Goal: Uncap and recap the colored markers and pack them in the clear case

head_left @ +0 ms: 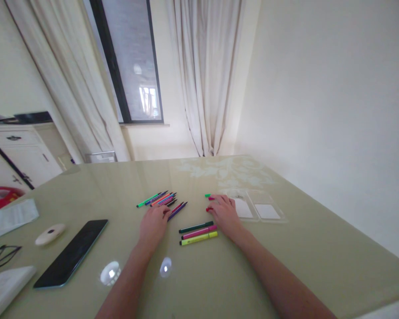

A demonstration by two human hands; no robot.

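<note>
My left hand [154, 223] rests at the near side of a loose pile of felt-tip markers [161, 199], its fingers pinched at the end of a marker. Beside those fingertips lies a purple marker [178, 211]. My right hand [225, 215] is bent over a red marker [208, 209], with only the red tip showing past the fingers. A green marker end [207, 195] pokes out just beyond the same hand. Between my forearms lie a dark green marker [195, 227], a pink marker [198, 232] and a yellow marker [198, 239], side by side.
An open clear plastic case [267, 210] lies right of my right hand. On the left are a black phone [73, 252], a white oval object [50, 234], glasses [3, 257], a face mask [13, 217] and a white box-like object [8, 288]. A wall borders the table's right side.
</note>
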